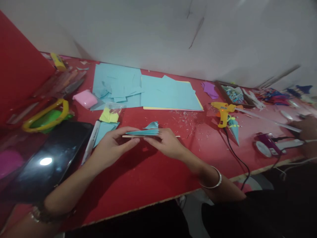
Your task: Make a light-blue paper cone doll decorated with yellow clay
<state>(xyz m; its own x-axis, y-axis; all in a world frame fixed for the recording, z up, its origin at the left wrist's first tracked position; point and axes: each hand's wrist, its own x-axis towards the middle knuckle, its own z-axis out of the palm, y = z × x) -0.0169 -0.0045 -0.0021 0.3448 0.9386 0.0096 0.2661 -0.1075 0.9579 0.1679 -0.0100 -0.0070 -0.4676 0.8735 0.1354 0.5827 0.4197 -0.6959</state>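
Observation:
Between my two hands is a pleated stack of light blue paper, held level just above the red table. A thin wooden stick runs along its lower side and sticks out past my right fingers. My left hand pinches the left end, thumb below and fingers above. On the right end, my right hand grips the same paper and stick, its thumb underneath. Just behind the stack lies a small folded blue paper piece.
Blue sheets lie along the wall. A yellow glue gun with a cord is at right, by a blue paper cone. A marker, a dark glossy tray-like object and yellow-handled scissors lie left. Another person's hand is far right.

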